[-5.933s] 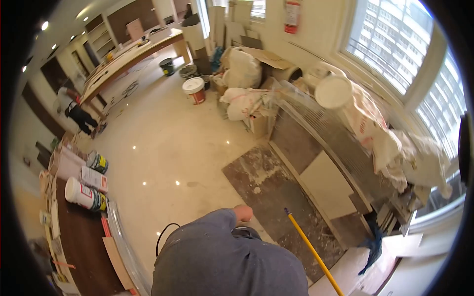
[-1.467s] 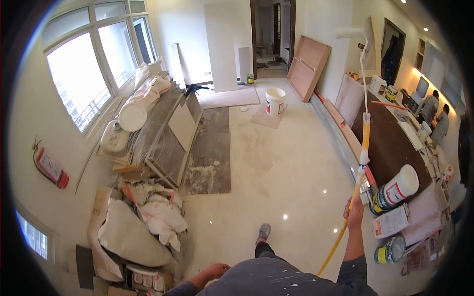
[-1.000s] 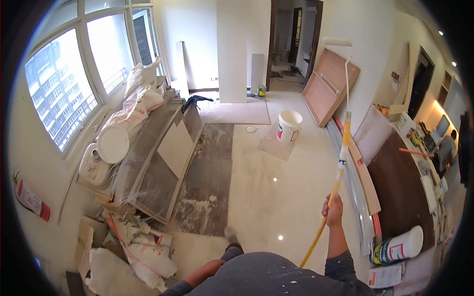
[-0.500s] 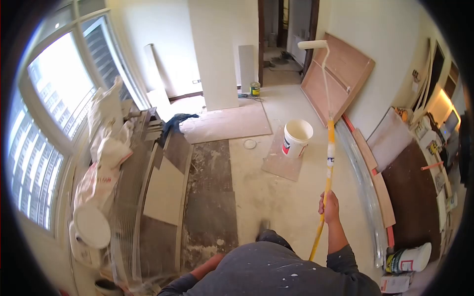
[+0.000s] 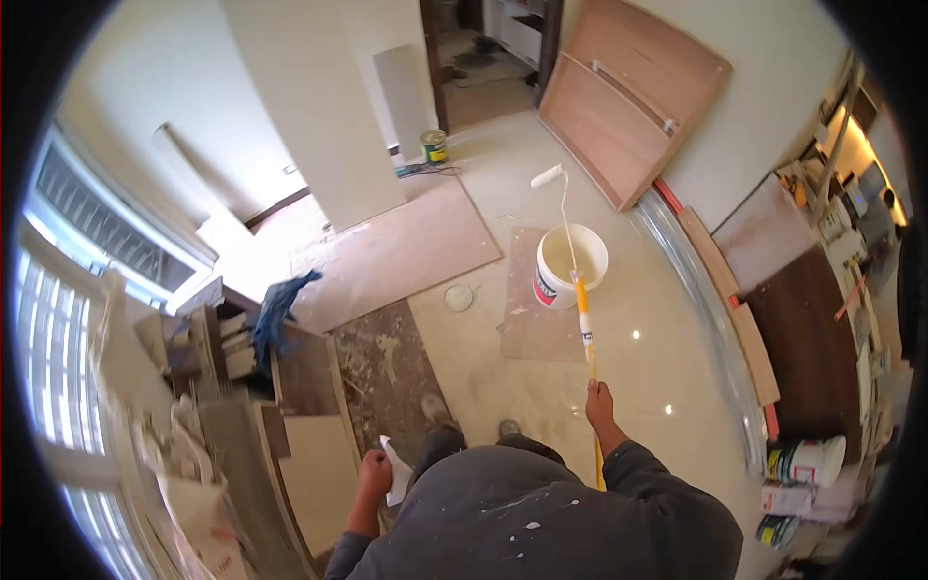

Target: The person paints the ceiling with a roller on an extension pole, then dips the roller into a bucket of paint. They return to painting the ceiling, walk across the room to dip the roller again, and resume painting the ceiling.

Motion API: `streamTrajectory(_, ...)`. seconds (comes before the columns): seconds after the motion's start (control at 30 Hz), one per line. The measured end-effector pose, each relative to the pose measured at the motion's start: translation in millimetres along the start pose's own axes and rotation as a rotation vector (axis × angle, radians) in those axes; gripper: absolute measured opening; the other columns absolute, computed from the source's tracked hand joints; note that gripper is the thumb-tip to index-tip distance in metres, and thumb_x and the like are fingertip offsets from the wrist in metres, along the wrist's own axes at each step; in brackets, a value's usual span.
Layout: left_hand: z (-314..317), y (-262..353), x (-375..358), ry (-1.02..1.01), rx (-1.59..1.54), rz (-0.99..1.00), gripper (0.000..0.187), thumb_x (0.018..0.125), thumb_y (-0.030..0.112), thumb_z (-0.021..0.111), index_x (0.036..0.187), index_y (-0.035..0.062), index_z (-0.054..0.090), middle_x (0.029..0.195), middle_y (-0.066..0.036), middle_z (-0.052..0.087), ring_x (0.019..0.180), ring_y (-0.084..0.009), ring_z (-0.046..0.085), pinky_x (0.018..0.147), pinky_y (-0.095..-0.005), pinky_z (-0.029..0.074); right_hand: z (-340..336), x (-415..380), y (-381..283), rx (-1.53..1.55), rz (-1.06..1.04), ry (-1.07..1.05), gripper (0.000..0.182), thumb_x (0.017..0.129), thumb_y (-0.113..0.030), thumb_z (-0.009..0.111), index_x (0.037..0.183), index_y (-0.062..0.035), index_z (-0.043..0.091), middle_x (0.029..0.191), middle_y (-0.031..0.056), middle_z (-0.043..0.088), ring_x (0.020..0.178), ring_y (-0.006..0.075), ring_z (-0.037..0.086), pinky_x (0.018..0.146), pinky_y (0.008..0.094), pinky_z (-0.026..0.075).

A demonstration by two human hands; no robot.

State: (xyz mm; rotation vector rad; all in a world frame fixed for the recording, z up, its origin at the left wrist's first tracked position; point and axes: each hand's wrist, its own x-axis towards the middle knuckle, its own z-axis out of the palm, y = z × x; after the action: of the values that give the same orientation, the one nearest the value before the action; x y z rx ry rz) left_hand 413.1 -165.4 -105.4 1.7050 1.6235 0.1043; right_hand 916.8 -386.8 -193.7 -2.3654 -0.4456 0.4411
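My right hand is closed around the yellow pole of a long paint roller. Its white roller head points away from me, raised beyond a white bucket. The bucket stands upright on a thin board, and the pole crosses in front of its rim. At my left side, my left hand is closed on a thin white piece that looks like paper or cloth. Part of that piece is hidden by the hand and my body.
Boards and sacks line the left by the window. A large pinkish panel leans against the right wall. Plastic-wrapped strips run along the right, beside paint tubs. A round lid lies left of the bucket.
The roller has come down and left, its head now lower beyond the bucket. My left hand has come into view with the white piece. The view has tilted downward.
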Motion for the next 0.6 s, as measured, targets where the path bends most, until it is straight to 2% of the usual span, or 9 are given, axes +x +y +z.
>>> streamTrajectory(0.03, -12.1, -0.9, 28.2, -0.014, 0.019, -0.041, 0.023, 0.088, 0.018, 0.06, 0.1, 0.0003, 0.066, 0.099, -0.022, 0.068, 0.095, -0.0399, 0.066, 0.084, -0.0455, 0.051, 10.4, 2.3, 1.8, -0.043, 0.059, 0.005, 0.05, 0.101, -0.048, 0.043, 0.091, -0.0022, 0.058, 0.084, 0.0228, 0.064, 0.08, 0.0418, 0.062, 0.069, 0.05, 0.048)
streamTrajectory(0.17, -50.5, 3.9, 151.5, -0.166, 0.281, 0.035, 0.025, 0.09, 0.016, 0.056, 0.107, 0.001, 0.064, 0.101, -0.025, 0.067, 0.099, -0.0425, 0.064, 0.085, -0.0482, 0.051, 68.0, 1.9, 12.1, -0.146, 0.203, 0.083, 0.051, 0.1, -0.049, 0.045, 0.089, -0.0007, 0.057, 0.08, 0.0241, 0.064, 0.077, 0.044, 0.062, 0.068, 0.0513, 0.048)
streamTrajectory(0.27, -61.6, 11.3, 222.8, -0.267, 0.436, -0.01, 0.028, 0.09, 0.02, 0.058, 0.11, 0.0019, 0.066, 0.105, -0.025, 0.067, 0.101, -0.0413, 0.064, 0.086, -0.0474, 0.051, 95.7, -0.2, 17.1, -0.198, 0.298, 0.09, 0.05, 0.098, -0.048, 0.049, 0.088, -0.0002, 0.057, 0.078, 0.0246, 0.064, 0.074, 0.0451, 0.063, 0.065, 0.0523, 0.048)
streamTrajectory(0.4, -50.3, 18.7, 286.8, -0.333, 0.534, 0.016, 0.028, 0.091, 0.023, 0.059, 0.109, 0.0027, 0.065, 0.108, -0.024, 0.067, 0.103, -0.0421, 0.064, 0.089, -0.0479, 0.05, 133.9, 8.2, 21.6, -0.186, 0.441, 0.071, 0.046, 0.097, -0.046, 0.053, 0.09, -0.0007, 0.056, 0.077, 0.0241, 0.065, 0.073, 0.0455, 0.064, 0.063, 0.0527, 0.049)
streamTrajectory(0.43, -42.6, 23.3, 298.2, -0.351, 0.583, 0.061, 0.026, 0.09, 0.018, 0.053, 0.11, 0.0051, 0.062, 0.105, -0.025, 0.066, 0.103, -0.0451, 0.062, 0.087, -0.0509, 0.05, 139.9, 14.7, 27.5, -0.18, 0.458, 0.068, 0.045, 0.097, -0.045, 0.054, 0.09, -0.0006, 0.055, 0.076, 0.0241, 0.065, 0.073, 0.0455, 0.064, 0.063, 0.0527, 0.049)
streamTrajectory(0.53, -11.4, 33.5, 324.0, -0.26, 0.565, -0.011, 0.019, 0.087, 0.013, 0.053, 0.097, 0.0034, 0.066, 0.099, -0.023, 0.069, 0.097, -0.0403, 0.065, 0.091, -0.0483, 0.048, 163.7, 28.4, 45.5, -0.161, 0.562, 0.062, 0.042, 0.097, -0.043, 0.055, 0.093, -0.001, 0.055, 0.078, 0.0238, 0.065, 0.074, 0.0448, 0.064, 0.064, 0.0531, 0.049)
streamTrajectory(0.6, -1.0, 25.6, 352.3, -0.406, 0.714, 0.398, 0.015, 0.082, 0.01, 0.054, 0.085, 0.0031, 0.067, 0.093, -0.021, 0.07, 0.09, -0.0355, 0.066, 0.093, -0.0452, 0.045, 178.5, 40.9, 59.1, -0.153, 0.597, 0.042, 0.04, 0.098, -0.041, 0.055, 0.095, -0.0015, 0.055, 0.083, 0.0234, 0.066, 0.079, 0.0439, 0.065, 0.068, 0.0527, 0.05)
